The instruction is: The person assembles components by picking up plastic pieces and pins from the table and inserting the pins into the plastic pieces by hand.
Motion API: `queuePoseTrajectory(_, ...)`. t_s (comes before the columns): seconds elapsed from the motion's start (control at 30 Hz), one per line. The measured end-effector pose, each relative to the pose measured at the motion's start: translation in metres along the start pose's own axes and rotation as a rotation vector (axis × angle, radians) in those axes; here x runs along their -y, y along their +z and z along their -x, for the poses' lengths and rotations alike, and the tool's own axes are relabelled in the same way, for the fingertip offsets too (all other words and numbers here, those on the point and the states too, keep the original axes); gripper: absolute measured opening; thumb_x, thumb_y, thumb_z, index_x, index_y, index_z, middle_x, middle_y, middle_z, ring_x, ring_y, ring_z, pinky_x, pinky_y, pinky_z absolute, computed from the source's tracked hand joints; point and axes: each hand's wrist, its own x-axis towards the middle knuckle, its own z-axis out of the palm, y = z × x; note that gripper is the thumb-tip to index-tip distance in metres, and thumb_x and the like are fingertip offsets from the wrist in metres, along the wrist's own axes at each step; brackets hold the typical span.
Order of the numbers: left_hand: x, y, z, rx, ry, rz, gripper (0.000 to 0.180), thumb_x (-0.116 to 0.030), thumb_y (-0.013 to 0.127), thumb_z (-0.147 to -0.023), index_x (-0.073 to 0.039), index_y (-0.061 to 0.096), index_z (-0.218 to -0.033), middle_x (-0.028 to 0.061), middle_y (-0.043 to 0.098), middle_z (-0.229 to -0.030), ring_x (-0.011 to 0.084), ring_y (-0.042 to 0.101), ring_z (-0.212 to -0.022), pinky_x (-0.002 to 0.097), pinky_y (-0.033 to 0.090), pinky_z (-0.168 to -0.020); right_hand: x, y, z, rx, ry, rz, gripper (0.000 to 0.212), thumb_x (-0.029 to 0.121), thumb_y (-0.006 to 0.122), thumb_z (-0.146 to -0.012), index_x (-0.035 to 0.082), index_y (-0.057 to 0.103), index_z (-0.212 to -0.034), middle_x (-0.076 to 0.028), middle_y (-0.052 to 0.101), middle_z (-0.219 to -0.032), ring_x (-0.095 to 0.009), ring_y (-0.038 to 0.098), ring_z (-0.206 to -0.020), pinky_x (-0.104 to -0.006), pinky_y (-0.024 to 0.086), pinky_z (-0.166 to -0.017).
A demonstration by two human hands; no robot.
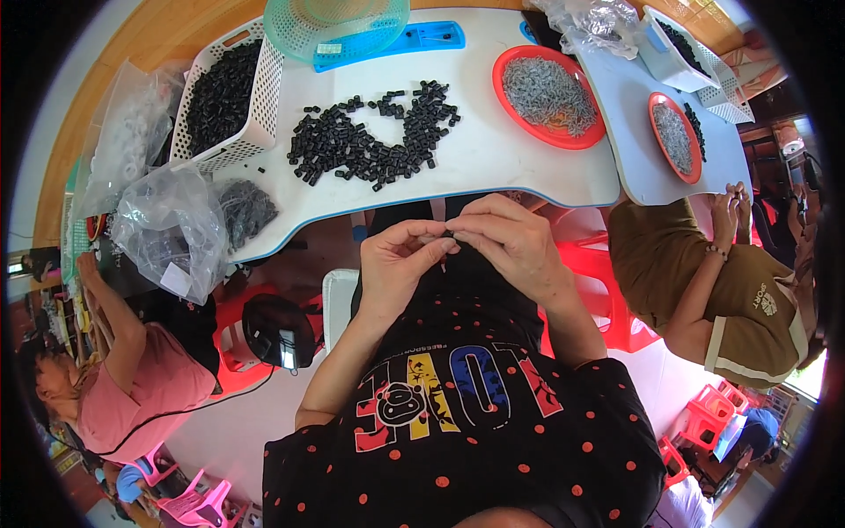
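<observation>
My left hand (393, 262) and my right hand (518, 253) meet in front of my body, just off the table's near edge. Both are closed in a pinch, fingertips nearly touching, on a small black piece (450, 234); most of it is hidden by the fingers. Beyond them, many short black cylindrical pieces (327, 143) lie loose in a spread pile on the white table (480, 172). To the right of the pile is a red plate (503, 99) heaped with small grey-clear pieces (550, 92).
A white perforated basket (260, 106) full of black pieces stands at left, beside clear plastic bags (172, 229). A green basket (339, 31) overlaps a blue tray (414, 42) at the back. Co-workers sit at left (145, 378) and right (704, 273), the latter near another red plate (655, 119).
</observation>
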Motion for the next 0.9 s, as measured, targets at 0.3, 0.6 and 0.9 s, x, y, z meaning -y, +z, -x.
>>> queuePoseTrajectory(0.3, 0.024, -0.009, -0.003, -0.077, 0.044, 0.213, 0.028, 0.008, 0.087, -0.117, 0.006, 0.088, -0.145, 0.0166, 0.094, -0.131, 0.0223, 0.092, -0.117, 0.0369, 0.074, -0.109, -0.014, 0.025, 0.012, -0.002, 0.139, -0.289, 0.039, 0.003, 0.085, -0.119, 0.002, 0.088, -0.157, -0.013, 0.081, -0.140, -0.020, 0.083, -0.122, -0.0343, 0.067, -0.100)
queuePoseTrajectory(0.6, 0.016, -0.007, 0.001, -0.020, 0.068, 0.218, 0.031, 0.000, 0.084, -0.122, 0.003, 0.086, -0.152, 0.0163, 0.091, -0.134, 0.0231, 0.088, -0.119, 0.0403, 0.071, -0.113, -0.166, 0.036, -0.074, -0.240, 0.303, -0.020, 0.025, 0.010, 0.085, -0.120, 0.006, 0.097, -0.141, -0.008, 0.088, -0.116, -0.019, 0.075, -0.092, -0.0338, 0.059, -0.089)
queuePoseTrajectory(0.9, 0.028, -0.018, 0.011, -0.065, 0.038, 0.220, 0.031, 0.004, 0.081, -0.121, 0.002, 0.085, -0.152, 0.0198, 0.089, -0.135, 0.0274, 0.088, -0.119, 0.0428, 0.071, -0.114, -0.234, 0.075, -0.111, -0.225, 0.000, 0.511, 0.021, 0.011, 0.095, -0.103, 0.007, 0.098, -0.124, -0.017, 0.086, -0.117, -0.043, 0.084, -0.116, -0.0541, 0.068, -0.104)
